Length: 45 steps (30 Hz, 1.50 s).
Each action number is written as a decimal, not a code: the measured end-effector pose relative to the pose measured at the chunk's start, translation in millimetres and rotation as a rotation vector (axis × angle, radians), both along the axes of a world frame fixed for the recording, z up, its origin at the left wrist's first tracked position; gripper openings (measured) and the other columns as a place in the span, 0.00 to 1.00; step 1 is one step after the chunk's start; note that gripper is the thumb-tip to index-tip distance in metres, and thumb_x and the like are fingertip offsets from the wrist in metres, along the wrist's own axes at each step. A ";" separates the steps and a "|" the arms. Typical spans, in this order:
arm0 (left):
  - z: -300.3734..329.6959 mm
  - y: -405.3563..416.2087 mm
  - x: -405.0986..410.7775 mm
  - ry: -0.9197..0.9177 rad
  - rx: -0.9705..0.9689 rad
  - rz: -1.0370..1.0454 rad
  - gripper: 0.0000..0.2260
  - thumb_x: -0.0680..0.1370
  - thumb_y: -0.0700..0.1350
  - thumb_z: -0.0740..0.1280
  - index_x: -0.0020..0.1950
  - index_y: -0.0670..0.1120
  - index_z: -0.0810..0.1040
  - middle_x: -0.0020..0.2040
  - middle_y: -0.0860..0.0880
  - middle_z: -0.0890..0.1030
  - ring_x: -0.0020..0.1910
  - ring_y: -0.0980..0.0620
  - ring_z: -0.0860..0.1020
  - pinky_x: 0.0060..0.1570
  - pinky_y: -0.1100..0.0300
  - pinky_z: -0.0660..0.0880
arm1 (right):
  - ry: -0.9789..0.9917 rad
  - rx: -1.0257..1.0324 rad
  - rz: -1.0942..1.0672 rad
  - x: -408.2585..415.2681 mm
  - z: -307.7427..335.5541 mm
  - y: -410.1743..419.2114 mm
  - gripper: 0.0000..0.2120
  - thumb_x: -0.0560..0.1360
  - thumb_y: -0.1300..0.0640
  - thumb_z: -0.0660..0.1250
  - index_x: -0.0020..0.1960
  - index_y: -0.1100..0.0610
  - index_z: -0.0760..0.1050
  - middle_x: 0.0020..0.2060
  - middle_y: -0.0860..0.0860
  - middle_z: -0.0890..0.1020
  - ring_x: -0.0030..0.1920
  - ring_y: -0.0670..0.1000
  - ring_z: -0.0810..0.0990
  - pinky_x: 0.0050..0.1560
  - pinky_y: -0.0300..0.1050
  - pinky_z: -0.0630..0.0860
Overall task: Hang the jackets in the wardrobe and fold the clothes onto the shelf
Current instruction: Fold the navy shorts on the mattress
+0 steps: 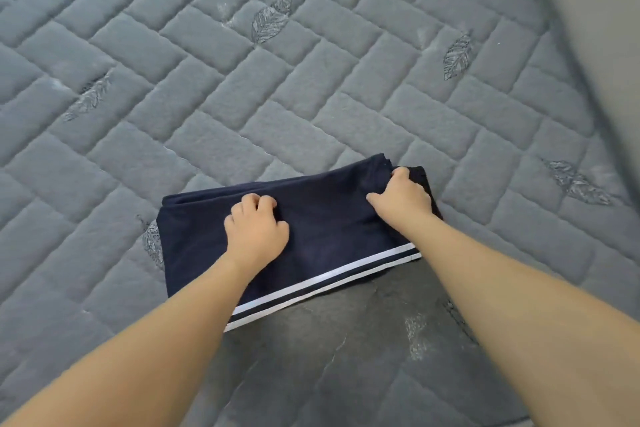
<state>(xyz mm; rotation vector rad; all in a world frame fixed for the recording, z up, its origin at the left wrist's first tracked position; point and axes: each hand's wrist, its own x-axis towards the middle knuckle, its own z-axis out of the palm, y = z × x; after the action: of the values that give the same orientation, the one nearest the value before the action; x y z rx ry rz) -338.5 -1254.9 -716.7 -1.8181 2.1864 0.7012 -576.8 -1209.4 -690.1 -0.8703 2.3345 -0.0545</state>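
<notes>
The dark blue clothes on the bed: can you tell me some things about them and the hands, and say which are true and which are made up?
1. The navy garment lies folded on the grey quilted bed cover. True.
2. The garment has red stripes along its edge. False: the stripes are white.
3. Both hands are on the garment. True: the left hand rests on its middle with curled fingers, and the right hand grips its far right corner.
4. The bed cover has flowers stitched on it. False: it has leaf shapes.
5. The garment hangs on a hanger. False: it lies flat on the bed cover.
</notes>
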 end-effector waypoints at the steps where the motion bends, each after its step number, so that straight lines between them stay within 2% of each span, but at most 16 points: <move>1: -1.5 -6.6 9.5 -0.020 -0.042 0.017 0.22 0.76 0.48 0.63 0.70 0.48 0.70 0.70 0.45 0.66 0.68 0.40 0.65 0.68 0.46 0.60 | 0.001 0.017 -0.010 5.1 1.7 -3.9 0.24 0.75 0.54 0.66 0.65 0.61 0.63 0.61 0.61 0.77 0.62 0.63 0.75 0.60 0.53 0.71; 4: -4.8 -22.9 35.8 -0.065 -0.095 0.047 0.24 0.75 0.48 0.62 0.71 0.48 0.66 0.73 0.46 0.64 0.72 0.41 0.59 0.72 0.39 0.52 | 0.014 -0.052 -0.115 8.9 8.2 -12.6 0.19 0.75 0.61 0.62 0.65 0.61 0.63 0.62 0.62 0.75 0.61 0.64 0.75 0.58 0.53 0.72; 9: -11.7 -57.5 78.4 -0.159 0.072 0.054 0.22 0.77 0.51 0.56 0.72 0.55 0.66 0.74 0.48 0.64 0.75 0.41 0.56 0.73 0.34 0.42 | 0.398 -0.100 -0.039 -5.9 14.8 3.4 0.23 0.74 0.64 0.64 0.67 0.60 0.64 0.66 0.61 0.70 0.64 0.65 0.70 0.63 0.58 0.68; 12: -12.9 -81.8 100.1 -0.193 0.102 -0.090 0.20 0.79 0.57 0.57 0.69 0.52 0.69 0.71 0.47 0.68 0.71 0.40 0.64 0.72 0.40 0.55 | 0.542 -0.162 0.079 36.4 10.1 19.1 0.27 0.69 0.63 0.64 0.68 0.60 0.66 0.65 0.62 0.69 0.62 0.65 0.69 0.64 0.58 0.64; 14: -12.8 -95.7 113.4 -0.159 0.143 -0.140 0.19 0.80 0.59 0.58 0.65 0.49 0.71 0.67 0.44 0.70 0.66 0.38 0.67 0.66 0.44 0.65 | 0.489 -0.277 0.328 96.1 8.2 25.6 0.22 0.64 0.62 0.64 0.58 0.60 0.73 0.54 0.61 0.75 0.52 0.63 0.74 0.54 0.58 0.69; 16: -12.9 -103.1 124.1 -0.063 0.207 -0.188 0.16 0.82 0.58 0.58 0.60 0.48 0.73 0.63 0.44 0.73 0.61 0.39 0.69 0.60 0.48 0.68 | 0.308 -0.384 0.627 166.7 0.8 39.5 0.10 0.64 0.58 0.67 0.45 0.58 0.76 0.41 0.57 0.76 0.41 0.61 0.76 0.41 0.55 0.72; 18: -15.7 -104.3 131.9 0.066 0.239 -0.218 0.10 0.83 0.55 0.59 0.48 0.50 0.72 0.54 0.45 0.77 0.52 0.44 0.72 0.49 0.52 0.68 | 0.161 -0.350 0.857 232.8 -11.7 58.2 0.12 0.68 0.47 0.67 0.42 0.56 0.74 0.39 0.54 0.75 0.38 0.59 0.76 0.37 0.52 0.70; 22: -23.7 -97.1 145.9 0.201 0.213 -0.227 0.12 0.82 0.53 0.60 0.40 0.51 0.66 0.40 0.52 0.74 0.38 0.53 0.72 0.34 0.56 0.63 | 0.173 0.071 0.746 312.5 -38.9 69.2 0.35 0.67 0.28 0.62 0.56 0.58 0.66 0.52 0.56 0.68 0.53 0.59 0.68 0.60 0.63 0.64; 25: -29.4 -93.9 157.3 0.220 0.150 -0.244 0.14 0.82 0.55 0.60 0.41 0.49 0.65 0.38 0.51 0.73 0.37 0.52 0.71 0.32 0.54 0.62 | 0.259 0.206 0.641 337.4 -45.1 53.8 0.29 0.71 0.39 0.67 0.61 0.59 0.65 0.57 0.59 0.68 0.58 0.61 0.68 0.65 0.65 0.62; 28: -33.3 -86.8 172.3 0.232 0.122 -0.243 0.14 0.82 0.55 0.59 0.43 0.48 0.65 0.38 0.51 0.72 0.39 0.46 0.72 0.37 0.52 0.64 | 0.256 0.298 0.591 343.8 -42.7 36.1 0.18 0.74 0.57 0.66 0.62 0.59 0.67 0.58 0.59 0.70 0.58 0.60 0.71 0.60 0.60 0.72; 31: -32.9 -76.7 200.2 0.210 0.114 -0.208 0.13 0.83 0.55 0.59 0.48 0.46 0.66 0.42 0.50 0.72 0.42 0.45 0.71 0.41 0.52 0.66 | 0.059 0.383 0.553 356.1 -26.7 17.4 0.18 0.73 0.61 0.66 0.62 0.59 0.71 0.59 0.57 0.74 0.60 0.58 0.75 0.56 0.54 0.77; 34: -21.5 -75.7 258.7 0.068 0.089 -0.143 0.12 0.81 0.57 0.61 0.50 0.48 0.69 0.45 0.50 0.74 0.44 0.46 0.72 0.41 0.54 0.66 | -0.135 0.436 0.720 395.1 -1.7 6.4 0.05 0.74 0.61 0.62 0.49 0.57 0.74 0.51 0.54 0.79 0.54 0.57 0.79 0.46 0.47 0.75; 37: -3.8 -83.4 332.5 -0.030 0.233 0.248 0.10 0.76 0.51 0.67 0.48 0.45 0.73 0.44 0.48 0.77 0.44 0.44 0.75 0.39 0.55 0.70 | -0.548 0.374 0.583 433.9 17.8 1.9 0.05 0.76 0.56 0.59 0.41 0.50 0.67 0.51 0.55 0.79 0.50 0.58 0.77 0.50 0.50 0.74; 40: 21.9 -91.4 365.4 0.211 0.493 0.749 0.04 0.74 0.39 0.63 0.48 0.40 0.74 0.41 0.40 0.78 0.39 0.41 0.78 0.41 0.49 0.77 | -0.880 0.350 0.348 452.2 31.1 9.1 0.05 0.71 0.63 0.60 0.41 0.53 0.68 0.38 0.53 0.74 0.37 0.54 0.71 0.42 0.47 0.70; 43: 45.3 -100.4 343.3 0.378 0.613 0.749 0.05 0.74 0.36 0.61 0.46 0.44 0.75 0.39 0.42 0.77 0.32 0.45 0.76 0.28 0.58 0.75 | -1.055 0.382 0.183 432.4 37.6 19.1 0.13 0.70 0.72 0.60 0.45 0.55 0.67 0.38 0.53 0.71 0.39 0.53 0.72 0.43 0.46 0.73; 45: 58.5 -104.4 303.2 0.475 0.729 0.719 0.05 0.76 0.37 0.63 0.46 0.45 0.77 0.42 0.45 0.78 0.35 0.48 0.78 0.26 0.60 0.77 | -1.127 0.400 0.000 397.6 39.7 28.4 0.16 0.72 0.74 0.62 0.50 0.55 0.67 0.43 0.51 0.74 0.48 0.54 0.77 0.51 0.45 0.78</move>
<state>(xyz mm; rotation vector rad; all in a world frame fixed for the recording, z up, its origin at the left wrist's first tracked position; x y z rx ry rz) -35.3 -1359.3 -658.2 -2.0772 1.0888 1.9208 -179.2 -1181.0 -650.4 -0.4348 1.2201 -0.0546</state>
